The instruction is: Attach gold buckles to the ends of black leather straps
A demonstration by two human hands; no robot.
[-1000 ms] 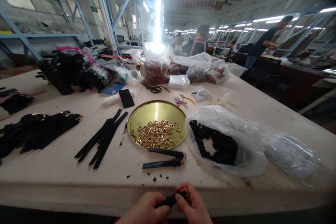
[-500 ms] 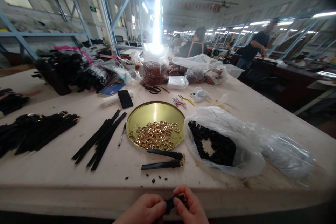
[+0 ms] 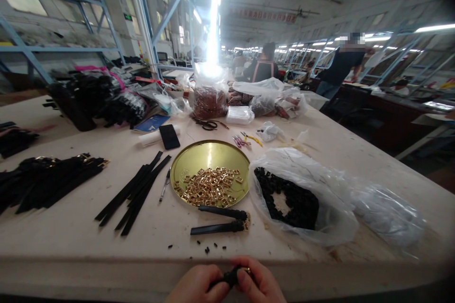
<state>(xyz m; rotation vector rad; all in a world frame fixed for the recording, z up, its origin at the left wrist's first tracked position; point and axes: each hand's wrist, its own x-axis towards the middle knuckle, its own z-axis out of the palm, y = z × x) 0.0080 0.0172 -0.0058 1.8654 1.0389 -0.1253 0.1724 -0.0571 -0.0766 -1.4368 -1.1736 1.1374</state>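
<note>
At the table's front edge, my left hand (image 3: 201,284) and my right hand (image 3: 259,280) close together around a black strap (image 3: 232,276). A bit of a gold buckle (image 3: 246,270) shows between my right fingers; the rest of it is covered. Two black straps with gold buckles (image 3: 222,227) lie on the table beyond my hands. Several small black pieces (image 3: 207,249) are scattered just in front of them. Behind the straps, a round gold tray (image 3: 185,156) holds a heap of small gold buckles (image 3: 211,185).
On the right, an open plastic bag (image 3: 334,218) holds small black pieces (image 3: 295,203). Long black strips (image 3: 137,194), a pen (image 3: 165,185) and a pile of straps (image 3: 53,180) lie left. Farther back are a phone (image 3: 169,137), scissors (image 3: 206,124) and yellow-handled pliers (image 3: 253,139). Other people stand beyond.
Both hands have shifted slightly right and stay closed on the strap, with its gold buckle now turned in the right fingers. A person in the background at right has turned.
</note>
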